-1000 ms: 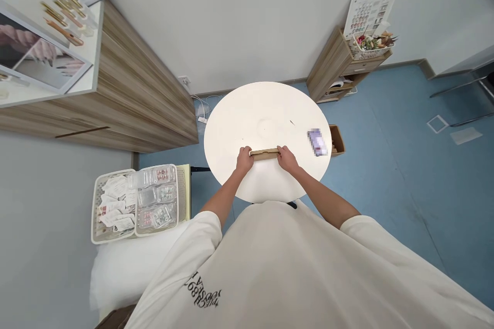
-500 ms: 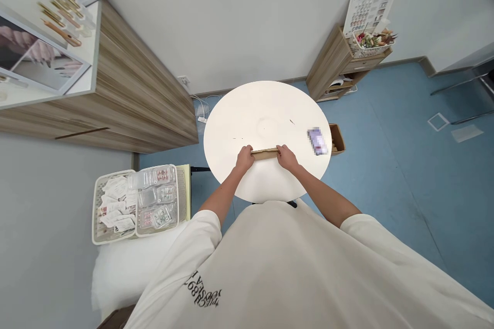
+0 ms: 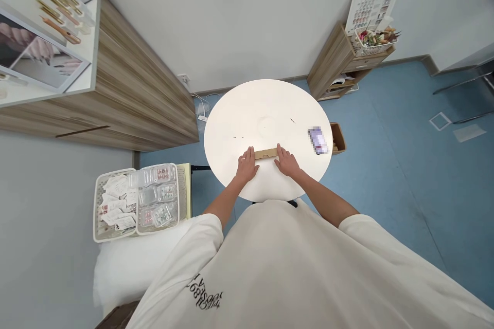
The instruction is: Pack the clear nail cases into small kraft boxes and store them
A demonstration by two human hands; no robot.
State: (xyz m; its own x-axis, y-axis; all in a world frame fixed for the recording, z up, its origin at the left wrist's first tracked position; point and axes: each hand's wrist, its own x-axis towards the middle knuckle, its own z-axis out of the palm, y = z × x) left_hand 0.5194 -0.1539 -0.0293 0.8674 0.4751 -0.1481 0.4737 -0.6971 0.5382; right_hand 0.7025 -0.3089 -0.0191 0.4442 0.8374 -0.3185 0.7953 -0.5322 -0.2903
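A narrow brown cardboard box (image 3: 266,153) lies on the white round table (image 3: 266,100) in front of me, with a small notch along its near edge. My left hand (image 3: 247,165) rests at its left end, fingers stretched forward and thumb spread out to the side; a ring shows on one finger. At the opposite end, my right hand (image 3: 287,162) touches the box with extended fingers, its thumb pointing inward. Both hands are open and flank the box. The inside of the box is hidden.
A blurred purple item (image 3: 318,140) lies on the table's right side. White baskets (image 3: 177,205) with packets and clear cases stand at my left. A wooden cabinet (image 3: 146,77) rises at left, a small cabinet (image 3: 332,59) at back right. An open brown box (image 3: 338,139) sits beyond the table's right edge.
The cardboard box's gap along the top has closed, and its near face with the notch now shows. Both hands have gone from gripping its ends to lying with fingers extended beside them.
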